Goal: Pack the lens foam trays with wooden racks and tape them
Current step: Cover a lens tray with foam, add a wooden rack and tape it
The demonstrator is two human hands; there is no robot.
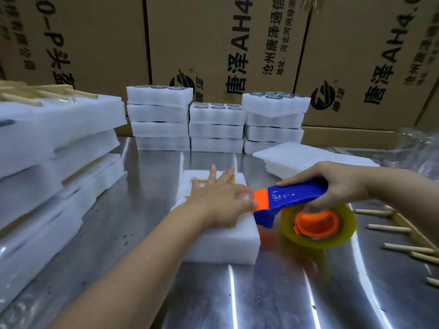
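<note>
A white foam tray pack (223, 243) lies in the middle of the steel table, with a wooden rack (202, 179) showing on its top at the far end. My left hand (221, 198) lies flat on the pack with straight fingers. My right hand (332, 184) grips the blue and orange tape dispenser (292, 198). The dispenser's orange front edge sits at the pack's right side, touching my left hand. Its yellowish tape roll (318, 225) hangs just right of the pack.
Three stacks of lens foam trays (217, 129) stand at the back before cardboard boxes (228, 43). Taped packs with racks (47, 148) pile up at left. Flat foam sheets (301, 155) lie at right rear, a wooden rack (401, 231) at the right edge.
</note>
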